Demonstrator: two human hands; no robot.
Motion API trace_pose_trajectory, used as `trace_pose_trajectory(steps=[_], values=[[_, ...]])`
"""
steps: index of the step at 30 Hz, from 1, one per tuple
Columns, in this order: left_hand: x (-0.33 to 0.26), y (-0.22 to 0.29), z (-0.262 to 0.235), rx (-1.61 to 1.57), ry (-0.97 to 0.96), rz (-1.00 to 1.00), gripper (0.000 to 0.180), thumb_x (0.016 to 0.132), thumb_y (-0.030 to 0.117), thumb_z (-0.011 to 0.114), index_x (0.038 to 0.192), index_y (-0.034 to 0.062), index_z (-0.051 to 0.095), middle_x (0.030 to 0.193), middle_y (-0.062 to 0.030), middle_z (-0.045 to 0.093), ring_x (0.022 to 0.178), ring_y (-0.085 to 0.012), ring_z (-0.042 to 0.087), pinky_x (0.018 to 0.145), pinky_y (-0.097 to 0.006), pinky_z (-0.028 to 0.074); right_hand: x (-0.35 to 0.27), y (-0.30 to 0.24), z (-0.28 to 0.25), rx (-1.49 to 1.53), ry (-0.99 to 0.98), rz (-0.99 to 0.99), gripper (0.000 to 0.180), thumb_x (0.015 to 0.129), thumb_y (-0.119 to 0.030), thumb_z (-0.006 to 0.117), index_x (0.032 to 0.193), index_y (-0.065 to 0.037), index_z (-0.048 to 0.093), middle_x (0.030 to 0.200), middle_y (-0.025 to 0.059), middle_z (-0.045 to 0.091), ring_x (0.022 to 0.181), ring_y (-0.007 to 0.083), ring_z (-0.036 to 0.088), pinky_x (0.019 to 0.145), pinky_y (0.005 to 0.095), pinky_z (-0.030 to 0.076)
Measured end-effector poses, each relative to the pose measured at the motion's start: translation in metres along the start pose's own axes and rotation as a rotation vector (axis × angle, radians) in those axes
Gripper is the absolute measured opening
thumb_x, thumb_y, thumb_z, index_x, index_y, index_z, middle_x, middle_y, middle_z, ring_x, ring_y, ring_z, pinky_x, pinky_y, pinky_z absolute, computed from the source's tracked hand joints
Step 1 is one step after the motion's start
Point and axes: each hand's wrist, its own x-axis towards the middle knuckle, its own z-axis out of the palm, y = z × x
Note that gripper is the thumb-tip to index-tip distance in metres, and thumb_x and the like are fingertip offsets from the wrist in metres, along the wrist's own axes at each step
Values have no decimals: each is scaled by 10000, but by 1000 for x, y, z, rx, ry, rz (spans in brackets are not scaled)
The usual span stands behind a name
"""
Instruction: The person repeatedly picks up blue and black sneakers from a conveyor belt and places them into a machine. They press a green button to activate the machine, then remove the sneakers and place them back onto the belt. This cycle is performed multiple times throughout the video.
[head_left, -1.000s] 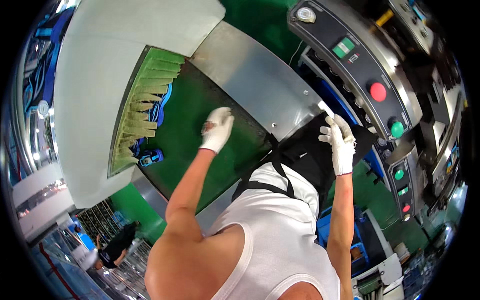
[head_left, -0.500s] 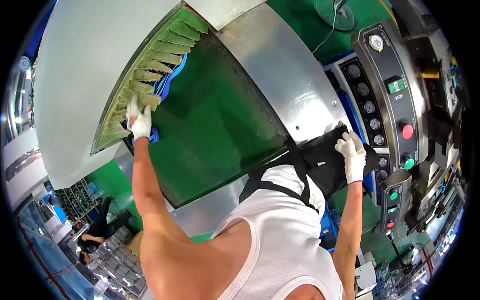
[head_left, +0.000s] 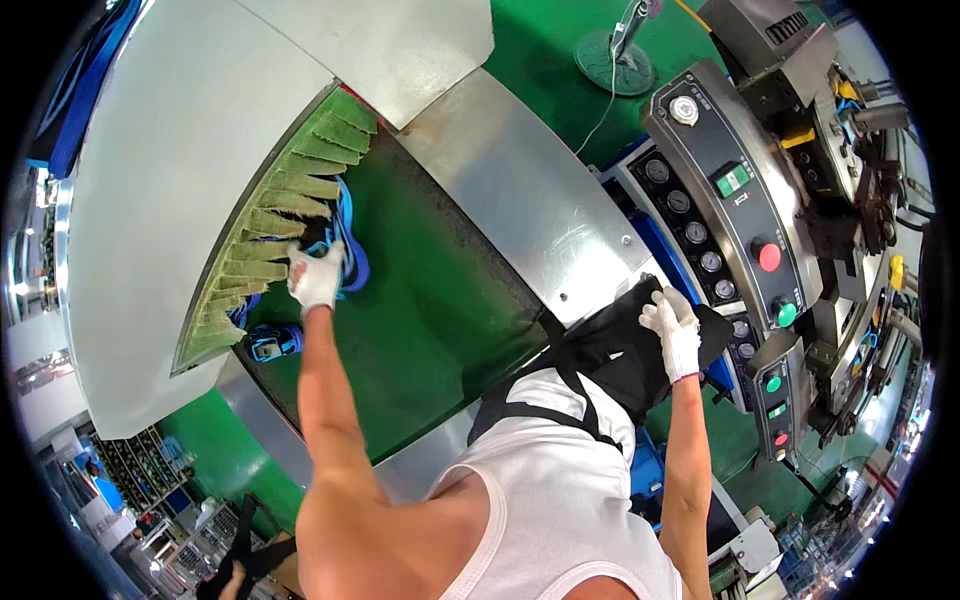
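My left hand [head_left: 316,277], in a white work glove, reaches to the inner edge of a curved row of green fabric flaps [head_left: 290,186]. Its thumb and fingers are apart, next to the flap ends and a loop of blue straps [head_left: 350,235]; I see nothing held, though the fingertips partly cover the straps. Below the flaps lies a blue bundle [head_left: 275,343] with a pale part. My right hand [head_left: 672,330], also gloved, hangs loosely curled over my black-clad leg [head_left: 625,350]. Its fingers stand somewhat apart with nothing between them.
A white curved housing [head_left: 150,220] borders the flaps on the left. To the right runs a metal panel [head_left: 530,190], then a control console [head_left: 735,195] with gauges and coloured buttons. Farther back is a fan base [head_left: 615,65]. Another person's dark-clad leg [head_left: 245,545] shows at lower left.
My left hand has come off the flaps, moving right toward their inner ends and the blue straps. More of the blue bundle shows. The view has shifted; my right hand keeps its place over my leg.
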Motion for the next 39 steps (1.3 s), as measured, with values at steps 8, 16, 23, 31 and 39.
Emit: trace_pose_trajectory(steps=[8,16,23,31,39], values=[[-140,41,5,-231,-384,248,822,830,511,835,1450,65,530,1341,-223,664,1238,-415,646,1036,-497,507,-10,-10,9,57,36,-22,537,1052,-217,680,1469,74,507,1223,171,692,977,223,735,867,368,644],[-104,75,36,-189,-247,968,154,961,241,700,1048,116,722,1182,-88,681,1086,-322,674,927,-480,527,0,-30,6,-855,-141,-201,642,978,-423,633,1383,74,606,1218,229,743,1103,385,724,988,460,564],[-204,195,-27,-382,-240,1270,82,914,106,757,915,52,696,923,-140,672,831,-356,680,753,-466,539,-80,-89,87,-724,-341,-534,833,848,-454,725,1441,96,527,1427,329,584,1241,446,646,1051,458,531],[-335,310,-68,-577,-598,1672,100,860,100,800,918,32,756,876,-140,719,809,-321,706,762,-418,564,-102,-70,30,-522,-8,-815,454,838,-295,736,1183,-17,642,1099,192,687,854,395,718,730,468,589],[-401,383,-110,-1104,-751,1917,439,859,-21,655,1297,9,635,1179,-131,648,1022,-244,659,966,-386,533,-204,-28,-72,-93,104,47,917,802,-535,882,1483,-23,542,1240,172,731,1101,223,708,980,367,548]])
